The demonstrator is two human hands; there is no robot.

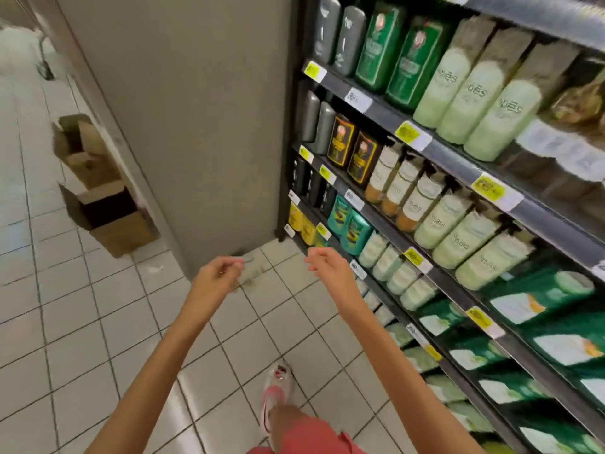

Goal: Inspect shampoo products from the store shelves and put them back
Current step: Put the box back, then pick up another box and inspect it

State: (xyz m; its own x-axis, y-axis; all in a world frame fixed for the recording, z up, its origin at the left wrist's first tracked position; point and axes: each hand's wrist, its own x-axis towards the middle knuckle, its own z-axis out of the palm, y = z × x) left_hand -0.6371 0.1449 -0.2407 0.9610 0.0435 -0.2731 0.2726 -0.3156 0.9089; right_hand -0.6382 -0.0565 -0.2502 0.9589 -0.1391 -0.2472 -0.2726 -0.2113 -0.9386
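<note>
Well left of the shelves point(458, 152), I see open cardboard boxes point(98, 191) on the tiled floor point(98, 322), against a grey pillar point(196, 126). The left hand point(214, 275) hangs in the air left of the shelves, fingers loosely curled and close together, gripping nothing. The right hand point(327, 265) hovers just beside the shelves, fingers loosely curled, empty. The shampoo bottles point(474, 103) stand in rows on the shelves, touched by neither hand.
</note>
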